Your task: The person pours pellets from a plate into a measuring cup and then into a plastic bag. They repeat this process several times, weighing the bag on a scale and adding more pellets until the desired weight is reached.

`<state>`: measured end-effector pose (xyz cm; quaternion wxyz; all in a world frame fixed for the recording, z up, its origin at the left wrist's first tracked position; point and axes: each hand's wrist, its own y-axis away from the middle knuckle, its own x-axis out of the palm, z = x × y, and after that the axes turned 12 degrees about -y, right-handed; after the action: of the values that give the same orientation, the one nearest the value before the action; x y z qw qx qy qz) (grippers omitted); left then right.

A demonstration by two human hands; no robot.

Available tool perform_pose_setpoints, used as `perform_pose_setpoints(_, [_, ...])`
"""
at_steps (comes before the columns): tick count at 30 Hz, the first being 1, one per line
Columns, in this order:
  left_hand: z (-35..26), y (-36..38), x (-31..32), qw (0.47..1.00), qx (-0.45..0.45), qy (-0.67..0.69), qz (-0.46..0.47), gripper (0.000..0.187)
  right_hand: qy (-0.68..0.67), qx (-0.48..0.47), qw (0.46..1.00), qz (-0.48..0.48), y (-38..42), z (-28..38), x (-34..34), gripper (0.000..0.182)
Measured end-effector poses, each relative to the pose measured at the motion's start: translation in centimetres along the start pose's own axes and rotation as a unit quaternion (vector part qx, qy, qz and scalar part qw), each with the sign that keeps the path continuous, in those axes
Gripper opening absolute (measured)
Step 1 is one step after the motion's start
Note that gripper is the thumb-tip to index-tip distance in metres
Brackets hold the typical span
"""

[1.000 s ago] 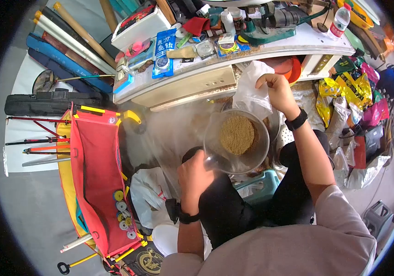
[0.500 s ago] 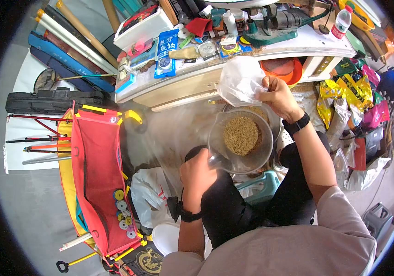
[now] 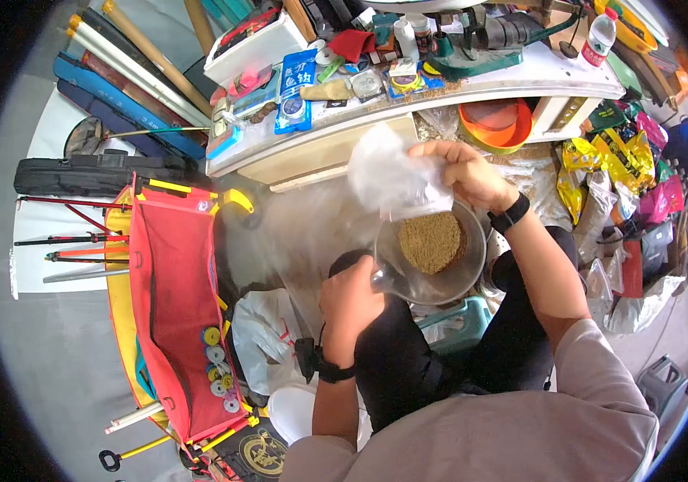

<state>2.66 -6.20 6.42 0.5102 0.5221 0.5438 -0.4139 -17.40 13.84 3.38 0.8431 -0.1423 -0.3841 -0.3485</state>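
My left hand [image 3: 350,304] is closed round the handle of a clear plastic jug [image 3: 473,267], which sits over my lap. Brown granules [image 3: 431,243] lie in the bottom of the jug. In my right hand [image 3: 474,175] a clear plastic bag [image 3: 382,175] is pinched by its edge. The bag hangs over the far rim of the jug and overlaps it in this view. Part of a metal bowl behind the jug is hidden by the bag and hand.
A teal stool [image 3: 472,321] is between my legs. Ahead stands a cluttered white bench [image 3: 336,128], with an orange bowl [image 3: 524,128] on its lower shelf. To the left is a red fabric bag [image 3: 171,297]; bait-like packets [image 3: 617,165] are piled at right.
My right hand has moved the plastic bag left and lower, nearer the jug, and the bag has tipped. The jug has shifted slightly right in view.
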Motion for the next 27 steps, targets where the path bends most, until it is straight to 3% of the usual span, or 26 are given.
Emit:
perform_pose_setpoints(2, [0.0,-0.1,0.0,1.000,0.006,0.001,-0.006,0.026,0.014,0.065,0.998,0.012,0.2,0.0,1.0,0.059])
perform_pose_setpoints(3, [0.1,-0.1,0.0,1.000,0.010,0.003,-0.008,0.026,0.049,0.058,0.997,0.014,0.1,-0.3,0.5,0.046])
perform_pose_setpoints(4, [0.2,-0.1,0.1,1.000,0.009,0.002,-0.007,0.026,0.048,0.058,0.997,0.013,0.0,-0.4,0.5,0.046])
perform_pose_setpoints(6, [0.4,-0.2,0.1,1.000,0.019,0.007,0.000,0.025,0.175,0.018,0.984,0.000,-0.1,-1.0,0.7,0.034])
perform_pose_setpoints(10, [0.4,0.2,-0.1,0.999,0.019,0.037,0.007,0.023,0.266,0.046,0.963,0.005,0.0,-0.6,0.7,0.038])
perform_pose_setpoints(18, [1.0,-0.5,-0.8,0.998,0.025,0.043,0.035,0.022,0.216,0.039,0.976,-0.002,0.2,-1.1,0.4,0.039])
perform_pose_setpoints(23, [1.0,-0.5,-0.4,0.996,0.009,0.060,0.066,0.020,0.261,0.060,0.963,-0.017,0.6,-1.1,0.4,0.035])
perform_pose_setpoints(24, [1.4,-0.5,0.2,0.994,0.044,0.102,0.005,0.021,0.211,0.066,0.975,0.010,0.2,-1.6,-0.5,0.035])
perform_pose_setpoints(27, [1.0,-0.6,-0.8,0.997,0.044,0.054,0.043,0.021,0.274,0.028,0.961,0.011,0.4,-1.8,-0.7,0.037])
